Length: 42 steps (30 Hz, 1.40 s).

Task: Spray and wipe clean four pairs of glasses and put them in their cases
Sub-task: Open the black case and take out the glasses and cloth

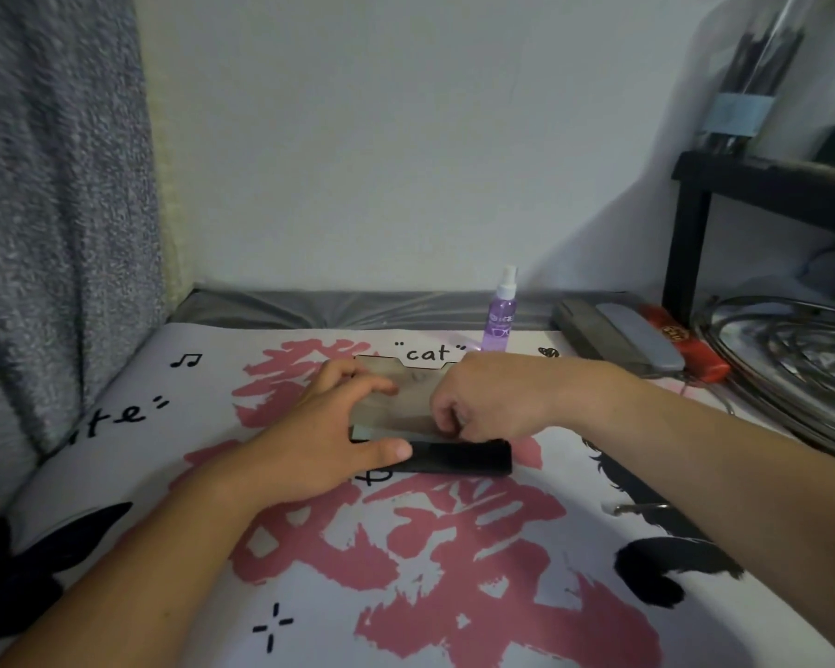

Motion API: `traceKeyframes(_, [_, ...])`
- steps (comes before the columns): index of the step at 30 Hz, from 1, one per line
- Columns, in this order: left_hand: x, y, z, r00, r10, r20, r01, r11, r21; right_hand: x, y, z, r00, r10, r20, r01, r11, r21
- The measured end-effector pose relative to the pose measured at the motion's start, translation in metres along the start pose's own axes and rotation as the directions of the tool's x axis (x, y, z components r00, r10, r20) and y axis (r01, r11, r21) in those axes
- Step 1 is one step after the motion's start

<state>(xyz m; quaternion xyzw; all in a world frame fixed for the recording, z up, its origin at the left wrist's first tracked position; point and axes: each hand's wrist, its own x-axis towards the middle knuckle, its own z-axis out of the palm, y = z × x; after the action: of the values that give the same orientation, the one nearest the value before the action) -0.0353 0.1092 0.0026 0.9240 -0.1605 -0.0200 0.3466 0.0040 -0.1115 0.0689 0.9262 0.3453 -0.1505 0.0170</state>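
An open glasses case lies mid-table, black outside, with its grey-beige flap spread out behind it. My left hand grips the case's left end, thumb on the black front and fingers on the flap. My right hand is curled over the right part of the flap, fingertips pinching at the seam between flap and black body. What lies under those fingers is hidden, and no glasses show. A purple spray bottle stands upright behind the case, apart from both hands.
A white mat with pink characters covers the table. At the back right lie a dark grey case, a light grey case and a red case. A metal rack and a black shelf crowd the right edge. A grey curtain hangs left.
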Motion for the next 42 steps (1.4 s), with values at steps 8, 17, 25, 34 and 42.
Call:
traceKeyframes(8, [-0.006, -0.002, -0.012, 0.999, 0.018, 0.041, -0.017, 0.999, -0.040, -0.017, 0.019, -0.015, 0.971, 0.005, -0.240, 0.027, 0.991, 0.130])
traceKeyframes(17, [0.004, -0.009, -0.021, 0.966, -0.079, -0.248, 0.081, 0.997, -0.002, -0.061, 0.019, -0.026, 0.857, 0.255, -0.447, 0.101, 0.769, 0.632])
traceKeyframes(25, [-0.008, 0.033, -0.004, 0.771, 0.232, -0.594, -0.285, 0.959, 0.004, -0.043, -0.009, 0.007, 0.880, 0.254, -0.401, 0.282, 0.401, 0.872])
traceKeyframes(34, [-0.005, 0.045, 0.016, 0.759, 0.463, -0.458, -0.495, 0.867, 0.057, -0.015, -0.015, 0.043, 0.911, 0.317, -0.262, 0.350, -0.262, 0.899])
traceKeyframes(42, [-0.004, 0.049, 0.019, 0.794, 0.292, -0.534, -0.397, 0.913, -0.090, -0.016, -0.007, 0.046, 0.933, 0.126, -0.337, 0.360, -0.317, 0.877])
